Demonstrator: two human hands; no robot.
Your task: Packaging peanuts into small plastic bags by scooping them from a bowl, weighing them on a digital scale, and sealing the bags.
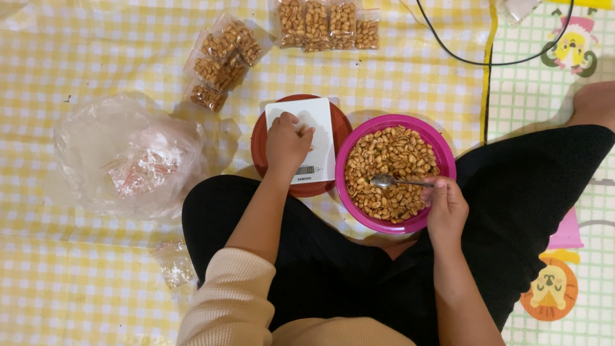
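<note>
A yellow checked cloth (pixel 96 38) covers the floor, and the person sits at its near edge. On its left part lies a big crumpled clear plastic bag (pixel 128 157) with small empty bags inside. Near the middle stands a pink bowl (pixel 442 154) full of roasted peanuts (pixel 391 154). Just beside it on the left, a white kitchen scale (pixel 317 144) lies on a red plate (pixel 259 138). Toward the far edge there are two groups of small filled peanut packets (pixel 221 61). The right hand (pixel 446 208) is closed around the handle of a metal spoon (pixel 384 181), whose head rests on the peanuts. The left hand (pixel 286 142) sits on the scale with fingers curled together; what it pinches, one cannot tell.
</note>
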